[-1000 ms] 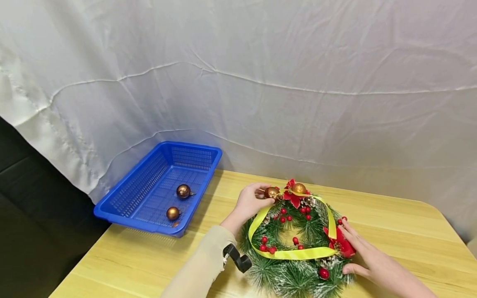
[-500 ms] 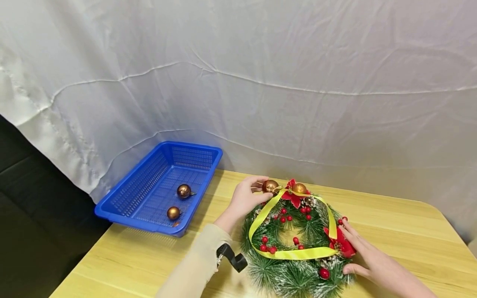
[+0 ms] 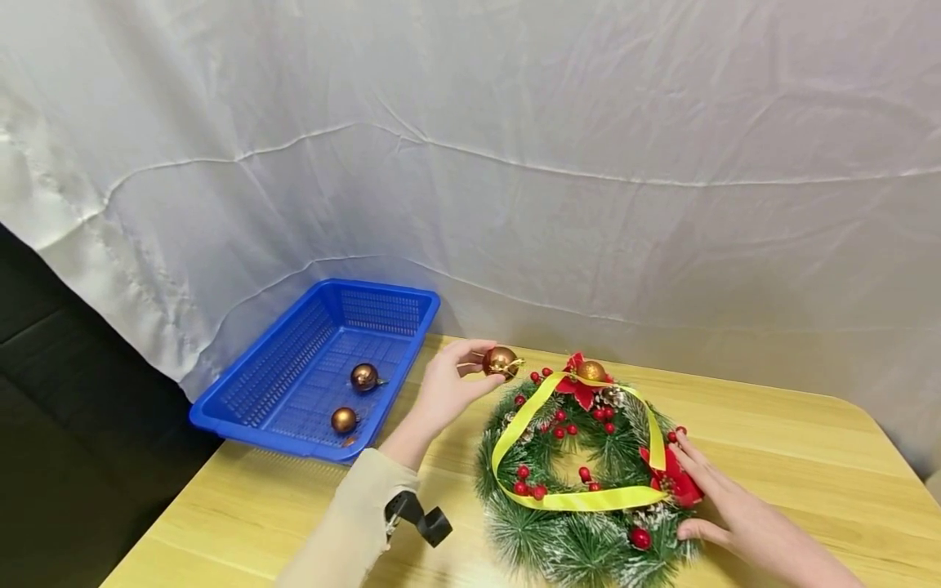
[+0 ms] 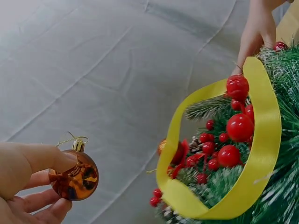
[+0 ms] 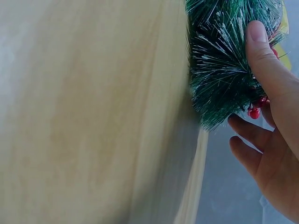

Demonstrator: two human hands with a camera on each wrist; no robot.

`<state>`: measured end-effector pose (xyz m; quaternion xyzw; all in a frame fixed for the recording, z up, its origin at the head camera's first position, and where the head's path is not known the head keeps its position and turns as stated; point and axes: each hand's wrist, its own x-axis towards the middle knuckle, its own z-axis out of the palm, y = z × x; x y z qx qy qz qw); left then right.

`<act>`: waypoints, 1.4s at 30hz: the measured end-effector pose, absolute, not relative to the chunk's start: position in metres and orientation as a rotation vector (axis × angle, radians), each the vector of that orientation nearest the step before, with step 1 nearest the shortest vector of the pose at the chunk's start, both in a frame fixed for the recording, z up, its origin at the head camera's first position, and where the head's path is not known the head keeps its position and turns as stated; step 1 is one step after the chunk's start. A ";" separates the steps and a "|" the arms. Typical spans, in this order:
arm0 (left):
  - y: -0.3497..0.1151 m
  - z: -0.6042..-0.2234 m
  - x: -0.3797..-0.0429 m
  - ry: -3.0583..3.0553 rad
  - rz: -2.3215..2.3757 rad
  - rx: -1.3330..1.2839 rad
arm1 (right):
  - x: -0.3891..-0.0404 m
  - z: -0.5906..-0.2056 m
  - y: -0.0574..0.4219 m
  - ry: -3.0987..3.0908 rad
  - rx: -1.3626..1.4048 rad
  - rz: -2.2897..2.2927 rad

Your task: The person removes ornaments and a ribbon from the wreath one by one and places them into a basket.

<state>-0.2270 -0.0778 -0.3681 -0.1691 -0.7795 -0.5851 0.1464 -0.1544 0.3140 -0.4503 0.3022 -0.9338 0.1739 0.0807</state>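
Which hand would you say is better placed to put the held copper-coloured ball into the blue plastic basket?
Probably the left hand: it holds the shiny copper-coloured ball and is nearer the blue plastic basket; the right hand is farther off, at the right edge of the green wreath.

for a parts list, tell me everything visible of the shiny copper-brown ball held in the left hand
The shiny copper-brown ball looks reflective, seemingly plastic or glass, with a gold cap and thin gold string loop. The left hand pinches it between thumb and fingers, between the blue plastic basket and green needle wreath, touching neither.
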 end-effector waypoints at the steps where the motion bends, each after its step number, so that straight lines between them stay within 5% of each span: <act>1: -0.082 -0.367 -0.225 -2.234 -1.679 -0.490 | -0.155 -0.450 0.314 -2.790 0.907 0.523; 42: -0.209 -0.371 -0.191 -2.412 -1.472 -0.055 | -0.155 -0.451 0.315 -2.797 0.900 0.490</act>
